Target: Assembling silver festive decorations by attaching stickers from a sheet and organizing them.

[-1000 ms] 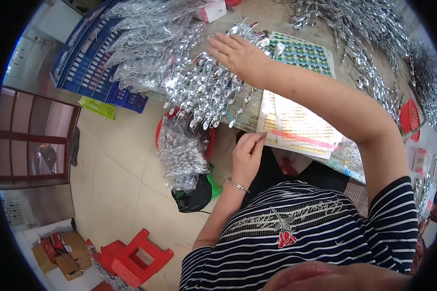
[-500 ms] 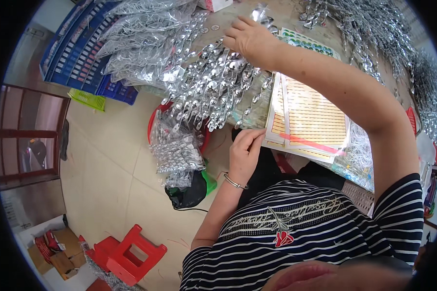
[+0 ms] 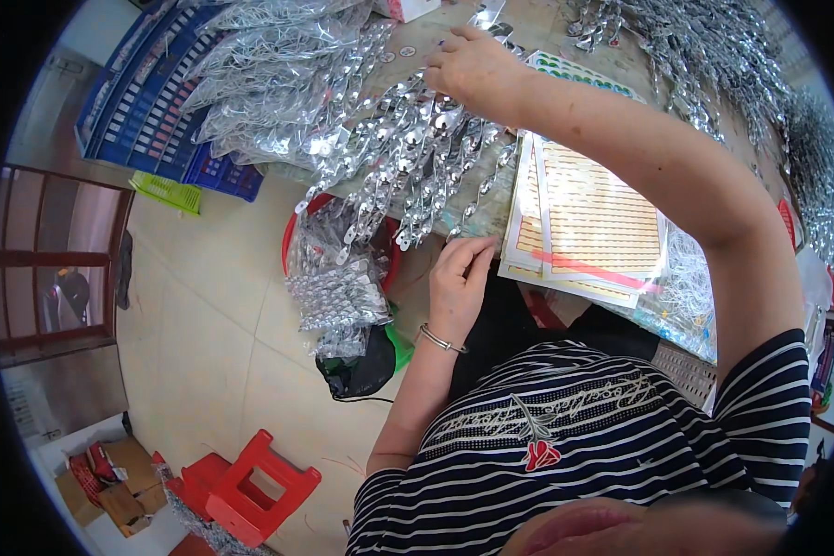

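Silver spiral strands [image 3: 426, 157] lie in a bunch on the table, their ends hanging over its near edge. Above their far end is my right hand [image 3: 477, 72], fingers curled downward; whatever is under the fingertips is hidden. Beside the table's near edge, my left hand [image 3: 459, 283] has thumb and fingers pressed together. Its fingertips are near the lower left corner of printed sticker sheets [image 3: 602, 218], and anything in the pinch is too small to make out. A sheet of green round stickers [image 3: 574, 72] lies partly beneath my right forearm.
Clear bags of silver strands [image 3: 278, 83] are piled at the left, beside a blue basket [image 3: 148, 102]. More silver strands [image 3: 713, 65] heap at the far right. Below the edge stand a red tub [image 3: 294, 232] holding bagged strands and, farther off, a red stool [image 3: 259, 491].
My left hand has shifted slightly left and up, off the sheets' corner. My right hand has moved a little farther away over the strands, and some hanging strand ends have shifted.
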A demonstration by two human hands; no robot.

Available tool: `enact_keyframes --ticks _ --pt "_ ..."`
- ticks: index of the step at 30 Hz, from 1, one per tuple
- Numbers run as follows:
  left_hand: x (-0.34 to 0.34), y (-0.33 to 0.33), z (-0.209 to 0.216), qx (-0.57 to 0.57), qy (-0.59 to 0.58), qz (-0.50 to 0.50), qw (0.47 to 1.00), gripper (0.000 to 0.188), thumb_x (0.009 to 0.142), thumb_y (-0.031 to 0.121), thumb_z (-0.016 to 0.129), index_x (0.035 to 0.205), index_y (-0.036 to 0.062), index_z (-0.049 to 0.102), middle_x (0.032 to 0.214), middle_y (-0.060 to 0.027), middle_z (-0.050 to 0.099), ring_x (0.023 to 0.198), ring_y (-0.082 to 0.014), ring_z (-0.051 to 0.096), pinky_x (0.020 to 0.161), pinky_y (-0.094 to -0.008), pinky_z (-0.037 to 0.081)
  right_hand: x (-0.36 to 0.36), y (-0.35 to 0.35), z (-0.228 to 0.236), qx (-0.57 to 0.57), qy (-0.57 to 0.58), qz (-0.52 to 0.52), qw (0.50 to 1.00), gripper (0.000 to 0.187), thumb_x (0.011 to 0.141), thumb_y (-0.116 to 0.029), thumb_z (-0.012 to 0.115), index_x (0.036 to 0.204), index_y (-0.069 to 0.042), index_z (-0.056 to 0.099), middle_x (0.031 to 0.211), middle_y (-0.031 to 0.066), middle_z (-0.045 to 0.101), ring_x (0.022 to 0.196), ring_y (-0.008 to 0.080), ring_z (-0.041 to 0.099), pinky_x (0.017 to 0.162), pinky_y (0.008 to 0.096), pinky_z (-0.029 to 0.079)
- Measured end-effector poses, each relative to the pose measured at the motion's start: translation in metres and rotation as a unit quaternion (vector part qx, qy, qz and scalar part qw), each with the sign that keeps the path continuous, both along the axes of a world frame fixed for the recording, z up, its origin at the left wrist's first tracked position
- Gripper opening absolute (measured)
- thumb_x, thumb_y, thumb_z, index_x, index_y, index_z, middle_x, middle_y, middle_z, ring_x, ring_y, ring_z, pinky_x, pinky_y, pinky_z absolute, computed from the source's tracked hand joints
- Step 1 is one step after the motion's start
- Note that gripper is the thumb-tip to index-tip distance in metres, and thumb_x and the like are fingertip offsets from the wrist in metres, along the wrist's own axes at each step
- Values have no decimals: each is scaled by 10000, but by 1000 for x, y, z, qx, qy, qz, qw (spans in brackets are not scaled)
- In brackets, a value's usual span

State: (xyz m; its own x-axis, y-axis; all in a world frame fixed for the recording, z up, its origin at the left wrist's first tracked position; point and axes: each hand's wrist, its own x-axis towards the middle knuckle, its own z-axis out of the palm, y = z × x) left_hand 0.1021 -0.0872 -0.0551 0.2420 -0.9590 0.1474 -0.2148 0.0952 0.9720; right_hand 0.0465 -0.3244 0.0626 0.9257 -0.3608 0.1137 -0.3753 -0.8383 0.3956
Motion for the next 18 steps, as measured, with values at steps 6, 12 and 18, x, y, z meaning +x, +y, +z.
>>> enact_keyframes --ticks 6,12,18 --pt "6 -9 2 20 23 8 999 131 870 44 621 985 4 669 874 -58 612 717 -108 579 644 -225 463 -5 -5 38 18 -55 7 998 182 737 -98 614 919 -106 618 951 69 625 1023 260 566 971 438 360" --pt "15 -13 -1 54 67 4 996 194 895 64 607 1077 7 648 926 -16 581 732 -63 571 641 -190 453 -16 -9 48 31 -81 20 996 132 716 -114 588 837 -81 629 893 111 629 959 289 574 888 444 395" --pt "15 -14 15 77 132 -17 988 184 910 72 590 1073 7 647 943 -26 596 725 -55 578 569 -178 453 -34 -14 79 38 -65 -59 995 136 670 -94 616 802 -62 613 836 136 632 914 322 594 857 424 425"
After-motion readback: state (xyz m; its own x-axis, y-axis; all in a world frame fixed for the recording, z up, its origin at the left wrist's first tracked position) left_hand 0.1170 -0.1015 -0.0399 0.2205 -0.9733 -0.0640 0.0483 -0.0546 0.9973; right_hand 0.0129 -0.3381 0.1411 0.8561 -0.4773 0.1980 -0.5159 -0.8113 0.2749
